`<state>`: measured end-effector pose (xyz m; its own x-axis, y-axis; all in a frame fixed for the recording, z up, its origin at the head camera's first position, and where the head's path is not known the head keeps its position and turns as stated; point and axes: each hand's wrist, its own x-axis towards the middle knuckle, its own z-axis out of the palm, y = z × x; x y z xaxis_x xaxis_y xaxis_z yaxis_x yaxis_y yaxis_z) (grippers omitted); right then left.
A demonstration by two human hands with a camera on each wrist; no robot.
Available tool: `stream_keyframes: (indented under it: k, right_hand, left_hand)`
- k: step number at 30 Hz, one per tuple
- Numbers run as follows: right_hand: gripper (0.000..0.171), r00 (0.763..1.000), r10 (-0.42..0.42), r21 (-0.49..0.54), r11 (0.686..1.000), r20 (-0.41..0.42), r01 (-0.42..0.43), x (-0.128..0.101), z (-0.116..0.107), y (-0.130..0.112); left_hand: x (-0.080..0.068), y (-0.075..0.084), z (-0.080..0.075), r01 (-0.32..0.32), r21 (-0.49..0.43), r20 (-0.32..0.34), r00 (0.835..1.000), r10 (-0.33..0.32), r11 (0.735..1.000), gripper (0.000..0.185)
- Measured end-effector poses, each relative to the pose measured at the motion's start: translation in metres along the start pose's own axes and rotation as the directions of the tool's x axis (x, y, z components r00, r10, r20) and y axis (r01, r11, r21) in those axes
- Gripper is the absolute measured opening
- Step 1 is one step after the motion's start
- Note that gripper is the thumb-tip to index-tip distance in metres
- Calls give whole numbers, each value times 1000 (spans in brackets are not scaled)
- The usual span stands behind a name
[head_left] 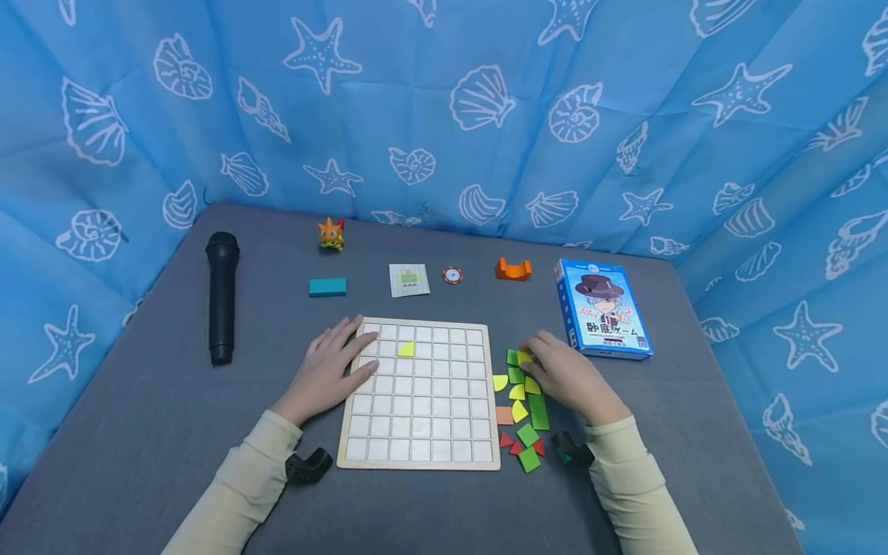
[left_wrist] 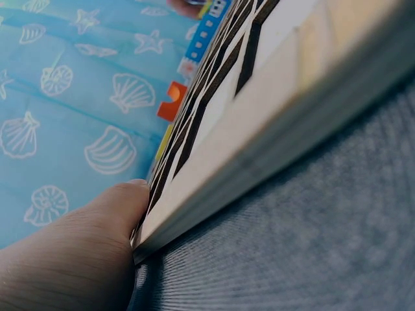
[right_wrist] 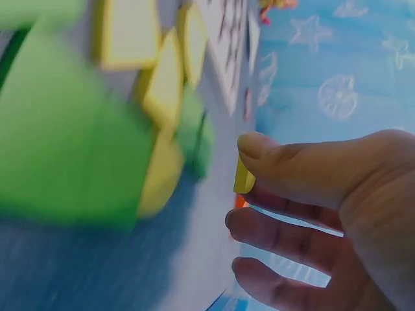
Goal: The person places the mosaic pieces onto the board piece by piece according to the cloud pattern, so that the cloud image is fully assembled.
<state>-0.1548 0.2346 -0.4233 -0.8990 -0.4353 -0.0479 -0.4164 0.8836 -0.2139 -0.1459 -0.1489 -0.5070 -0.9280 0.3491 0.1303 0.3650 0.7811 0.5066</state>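
Probably light, stiff and best held edgewise, a yellow piece [right_wrist: 242, 179] is pinched by the right hand [head_left: 565, 374], the left hand [head_left: 326, 375] spread over the board [head_left: 421, 406]'s left edge.

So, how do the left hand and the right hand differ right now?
The left hand touches the left edge of the board; the right hand is off it, by the loose pieces. The right hand pinches a yellow piece; the left hand shows no piece. Both come out of cream sleeves.
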Motion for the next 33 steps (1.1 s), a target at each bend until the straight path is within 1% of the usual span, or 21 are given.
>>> stream_keyframes:
  k: [4, 9, 15, 17, 21, 23, 28, 33]
  right_hand:
    - [28, 994, -104, -10, 995, -28, 104, 8, -2, -21]
    - [29, 971, -236, -35, 971, -36, 234, 25, 2, -48]
    - [27, 940, -341, -55, 939, -16, 339, 47, 10, -78]
    - [26, 931, -365, -50, 930, -11, 364, 53, 12, -86]
    - [24, 916, -402, -60, 914, -2, 401, 62, 18, -101]
    - [24, 910, -415, -67, 908, 4, 414, 66, 21, -107]
    - [25, 902, -430, -88, 898, 36, 432, 73, 25, -117]
    - [28, 900, -432, -105, 894, 65, 436, 80, 27, -125]
  left_hand:
    - [0, 0, -1, -4, -5, 1, 1000, 4, 1000, 57]
    - [0, -1, -1, -9, -7, -8, 1000, 8, 1000, 58]
    - [-1, -2, -1, -12, -14, -14, 1000, 12, 1000, 55]
    - [0, -2, 0, -9, -31, -29, 1000, 8, 999, 52]
    - [1, -1, -1, 13, -81, -78, 997, -19, 997, 47]
    - [1, -1, -1, 21, -85, -94, 995, -29, 996, 45]
    - [2, -1, -1, 17, -53, -91, 996, -22, 998, 44]
    - [1, -1, -2, 25, -47, -84, 996, -28, 999, 45]
